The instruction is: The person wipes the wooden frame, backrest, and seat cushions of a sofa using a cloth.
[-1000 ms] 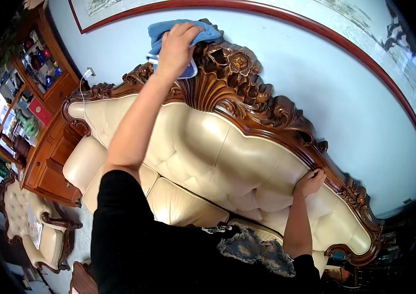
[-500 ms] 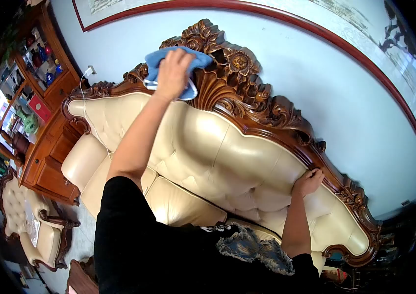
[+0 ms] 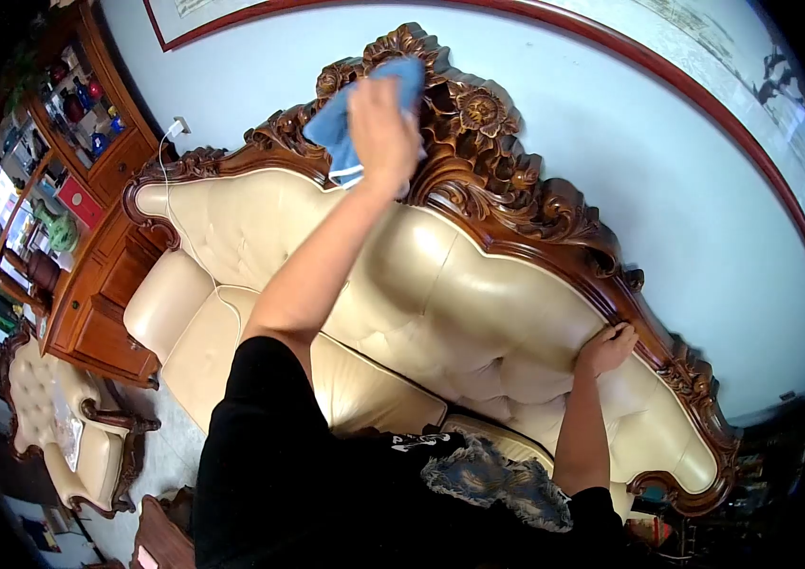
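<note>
My left hand [image 3: 383, 133] is closed on a blue cloth [image 3: 331, 128] with a white edge, part of it sticking up beyond the fingers. Hand and cloth are at the carved wooden crest [image 3: 478, 112] of a cream sofa, left of its carved flower. Lower on the right, my right hand [image 3: 608, 349] has its fingers curled at the sofa's dark wooden rim [image 3: 644, 346], beside the tufted cream backrest [image 3: 492, 299]. The palm side of this hand is hidden.
A white cable [image 3: 168, 180] runs from a wall socket down over the sofa. Left of it stands a wooden cabinet [image 3: 103, 327] with ornaments. A cream armchair [image 3: 37, 398] is at lower left. A red-framed picture [image 3: 649, 71] hangs above the sofa.
My left hand first came down from the crest with the cloth, then moved right and slightly up; the cloth has changed shape. My right hand has stayed at the rim. The view has shifted slightly.
</note>
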